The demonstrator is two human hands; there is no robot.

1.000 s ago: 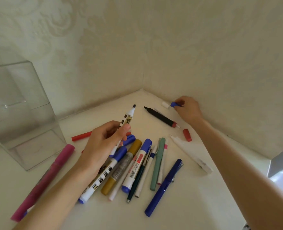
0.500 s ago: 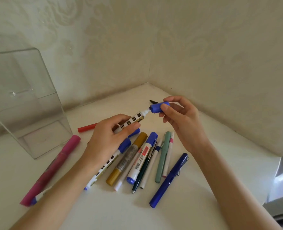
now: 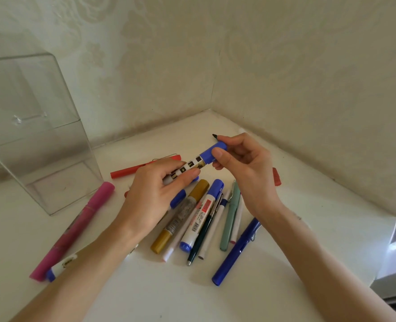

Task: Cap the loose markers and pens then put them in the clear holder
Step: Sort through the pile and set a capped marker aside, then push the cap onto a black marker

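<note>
holder: clear holder (image 3: 36, 135) stood at far left on the bench (image 3: 297, 224), open side up, well apart from both hands. Looked empty.
pink marker: pink marker (image 3: 76, 228) lay flat just right of the holder's base, capped as far as I could tell.
left hand: left hand (image 3: 155, 196) was closed around the barrel of the checkered marker (image 3: 187, 169), thumb on top, held above the pile.
cap: blue cap (image 3: 212, 154) sat on the marker's front end, pinched between thumb and fingers of the right hand (image 3: 246, 168). Couldn't tell if fully seated.
how to finish: my read, push cap straight along the barrel axis, left hand bracing, until it stops. Twisting or an angled push risked a half-seated cap that pops off in the holder.
pile: gold marker (image 3: 180, 217), blue-and-white marker (image 3: 201, 214), green pen (image 3: 230, 217), dark blue pen (image 3: 236, 252) lay side by side under the hands.
back corner: a black tip (image 3: 214, 136) poked out behind the right hand, likely an uncapped pen; red cap (image 3: 276, 176) lay just right of that hand.
progress: early, nothing in the holder seen.
</note>
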